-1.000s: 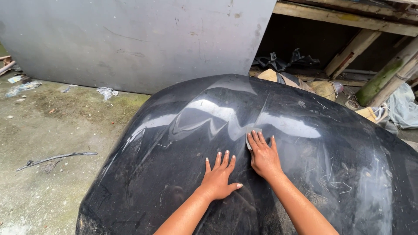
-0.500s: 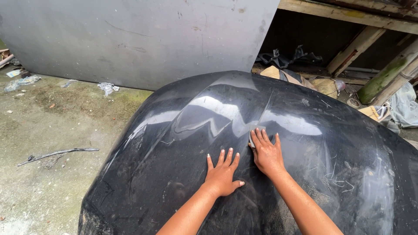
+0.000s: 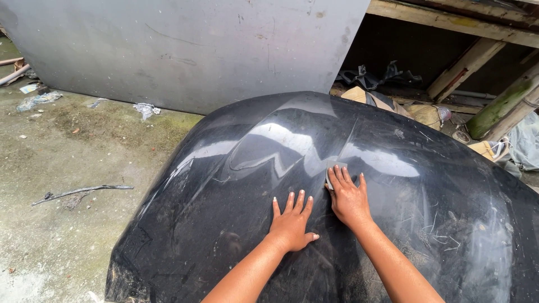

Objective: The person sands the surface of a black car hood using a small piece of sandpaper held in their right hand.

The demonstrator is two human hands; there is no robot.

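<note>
A large glossy black car body panel [image 3: 224,168], scratched and dusty, fills the lower middle of the view. My left hand [image 3: 292,221] lies flat on it with fingers spread, holding nothing. Just to its right, my right hand [image 3: 348,196] presses flat on the panel over a small grey piece [image 3: 329,175], likely sandpaper, whose edge shows under the fingertips. Both forearms reach in from the bottom edge.
A grey metal sheet [image 3: 185,50] leans upright behind the panel. Dirty, mossy concrete ground [image 3: 62,168] lies to the left with a stick [image 3: 84,192] and litter. Wooden beams [image 3: 466,62], rags and clutter sit at the back right.
Both hands stay flat on the panel in nearly the same place; the right hand has shifted slightly. The view has moved a little.
</note>
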